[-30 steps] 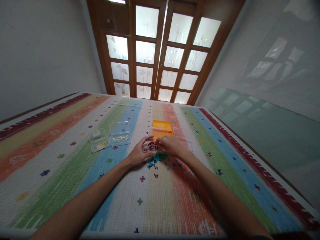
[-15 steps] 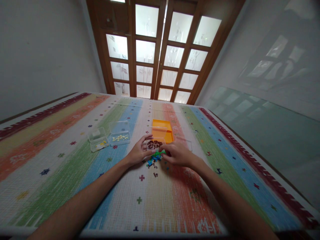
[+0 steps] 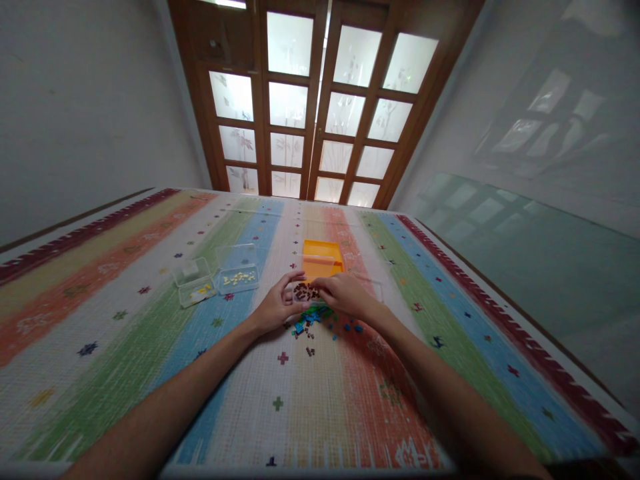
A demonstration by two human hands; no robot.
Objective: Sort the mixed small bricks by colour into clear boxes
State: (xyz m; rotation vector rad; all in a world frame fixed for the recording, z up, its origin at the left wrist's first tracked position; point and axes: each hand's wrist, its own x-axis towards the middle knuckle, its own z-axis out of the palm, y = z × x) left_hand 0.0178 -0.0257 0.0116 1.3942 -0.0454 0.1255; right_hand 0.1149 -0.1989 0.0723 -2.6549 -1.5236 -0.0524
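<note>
On a woven-looking striped cloth printed with small crosses and stars, we see an orange box of smooth, rectangular form; from it all places are read. Small, hard-edged green and blue pieces form a heap on its near side, with loose brown pieces nearer us and rounded blue pieces to the heap's right.

Compared with the preceding frame, our right hand has moved from the heap to the brown pieces, uncovering the blue ones; our left hand keeps its place.

The clear box just before the orange box holds the brown pieces. Our left thumb and fingers curve, spread apart, around its left side; our right fingertips bunch over its contents, though we cannot tell whether they pinch a piece. Left of the orange box, two lidded transparent cases stand open, holding pale and yellow bits.
</note>
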